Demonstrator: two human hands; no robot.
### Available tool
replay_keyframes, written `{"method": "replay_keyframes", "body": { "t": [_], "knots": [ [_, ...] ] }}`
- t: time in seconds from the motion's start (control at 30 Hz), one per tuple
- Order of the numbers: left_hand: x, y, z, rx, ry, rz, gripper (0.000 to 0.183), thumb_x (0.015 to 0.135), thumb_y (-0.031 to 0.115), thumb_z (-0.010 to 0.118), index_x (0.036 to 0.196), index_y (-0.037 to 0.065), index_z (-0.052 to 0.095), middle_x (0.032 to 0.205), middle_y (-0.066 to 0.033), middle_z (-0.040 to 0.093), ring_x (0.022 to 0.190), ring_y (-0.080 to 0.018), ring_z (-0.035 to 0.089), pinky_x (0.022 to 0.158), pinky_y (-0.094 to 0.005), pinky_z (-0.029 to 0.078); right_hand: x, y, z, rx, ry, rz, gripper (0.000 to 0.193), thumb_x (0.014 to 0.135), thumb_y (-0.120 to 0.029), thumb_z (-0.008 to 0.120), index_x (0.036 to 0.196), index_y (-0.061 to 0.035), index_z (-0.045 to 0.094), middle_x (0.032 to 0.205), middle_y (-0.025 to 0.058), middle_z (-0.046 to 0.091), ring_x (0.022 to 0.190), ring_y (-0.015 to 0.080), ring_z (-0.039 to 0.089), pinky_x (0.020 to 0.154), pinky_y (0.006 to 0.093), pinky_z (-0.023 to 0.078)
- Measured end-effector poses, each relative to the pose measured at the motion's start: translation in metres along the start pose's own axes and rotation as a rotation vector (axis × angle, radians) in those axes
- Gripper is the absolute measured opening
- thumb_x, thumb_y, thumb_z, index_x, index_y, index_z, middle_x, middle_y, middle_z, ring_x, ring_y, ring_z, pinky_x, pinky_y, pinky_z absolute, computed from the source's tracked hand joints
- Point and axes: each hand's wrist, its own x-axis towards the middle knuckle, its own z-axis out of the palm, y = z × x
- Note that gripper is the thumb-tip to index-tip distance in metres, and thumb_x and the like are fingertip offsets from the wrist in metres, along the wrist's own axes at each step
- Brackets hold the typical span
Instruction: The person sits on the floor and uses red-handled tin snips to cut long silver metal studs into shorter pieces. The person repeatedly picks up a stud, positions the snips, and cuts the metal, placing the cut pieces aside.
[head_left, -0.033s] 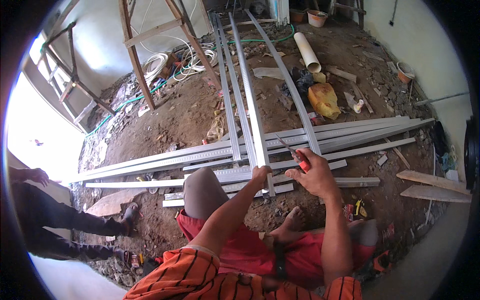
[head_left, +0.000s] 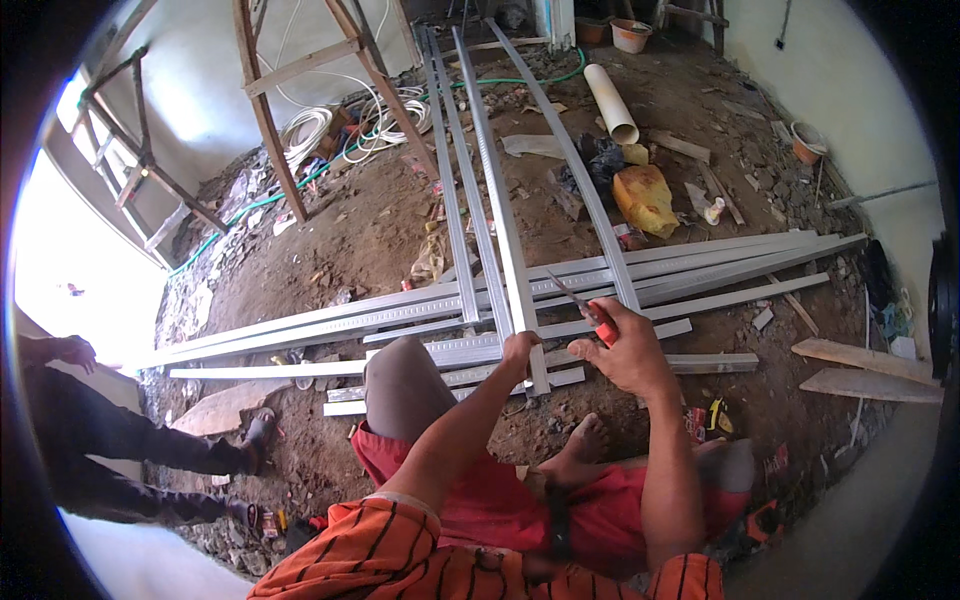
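My left hand is closed around the near end of a long silvery metal channel, which runs away from me across other metal profiles. In my right hand, just right of that end, is a pair of tin snips with red handles. Their narrow blades point up and left toward the channel, apart from it. Several metal profiles lie crosswise under the channel, and more long ones stretch away on either side of it. My palm hides part of the snips' handles.
A wooden trestle stands at far left beside coiled white cable and a green hose. Farther right lie a white pipe and a yellow container. Another person's legs are at left. Wood offcuts lie at right on rubble-strewn soil.
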Motion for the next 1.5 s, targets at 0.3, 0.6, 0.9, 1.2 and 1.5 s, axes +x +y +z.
{"method": "replay_keyframes", "body": {
  "t": [0.3, 0.6, 0.9, 1.2, 1.5],
  "knots": [
    [0.023, -0.011, 0.022, 0.101, 0.259, 0.042, 0.030, 0.064, 0.025, 0.071, 0.069, -0.003, 0.060, 0.065, -0.0100, 0.059, 0.054, -0.0211, 0.055, 0.052, -0.0363, 0.044, 0.004, 0.016, -0.005, -0.005, -0.036, 0.088, 0.057, 0.067, -0.032, 0.079, 0.107, 0.0004, 0.054, 0.092, 0.0160, 0.062, 0.083, 0.0270, 0.061, 0.075, 0.0337, 0.048],
    [0.031, -0.013, 0.058, 0.157, 0.261, 0.155, 0.023, 0.060, 0.015, 0.065, 0.072, -0.004, 0.061, 0.064, -0.0096, 0.058, 0.052, -0.0189, 0.052, 0.048, -0.0348, 0.041, 0.003, 0.040, -0.023, 0.027, 0.061, 0.102, 0.056, 0.067, -0.030, 0.079, 0.108, 0.0003, 0.055, 0.091, 0.0153, 0.062, 0.081, 0.0274, 0.062, 0.073, 0.0335, 0.049],
    [0.091, 0.052, 0.030, 0.520, 0.677, 0.889, 0.067, 0.062, 0.017, 0.070, 0.118, -0.007, 0.041, 0.111, -0.0236, 0.051, 0.105, -0.0337, 0.050, 0.093, -0.0417, 0.038, 0.004, 0.038, -0.032, 0.058, 0.083, 0.108, 0.053, 0.071, -0.030, 0.076, 0.109, 0.0009, 0.055, 0.094, 0.0159, 0.062, 0.087, 0.0249, 0.062, 0.077, 0.0333, 0.049],
    [0.076, 0.008, 0.134, 0.671, 0.092, 0.485, 0.034, 0.070, 0.011, 0.064, 0.103, 0.002, 0.058, 0.082, -0.0124, 0.063, 0.076, -0.0208, 0.059, 0.067, -0.0353, 0.049, -0.022, 0.063, -0.096, 0.344, 0.564, 0.081, 0.037, 0.082, -0.022, 0.055, 0.111, -0.0005, 0.049, 0.099, 0.0109, 0.056, 0.093, 0.0211, 0.056, 0.082, 0.0337, 0.044],
    [0.091, -0.092, 0.219, 0.298, -0.199, 0.159, 0.059, 0.068, 0.038, 0.076, 0.107, -0.003, 0.059, 0.096, -0.0138, 0.062, 0.086, -0.0225, 0.058, 0.073, -0.0356, 0.046, -0.026, 0.054, -0.111, 0.461, 0.655, 0.106, 0.054, 0.087, -0.025, 0.051, 0.130, 0.0027, 0.036, 0.123, 0.0178, 0.046, 0.114, 0.0261, 0.046, 0.100, 0.0378, 0.032]
  ]
}}
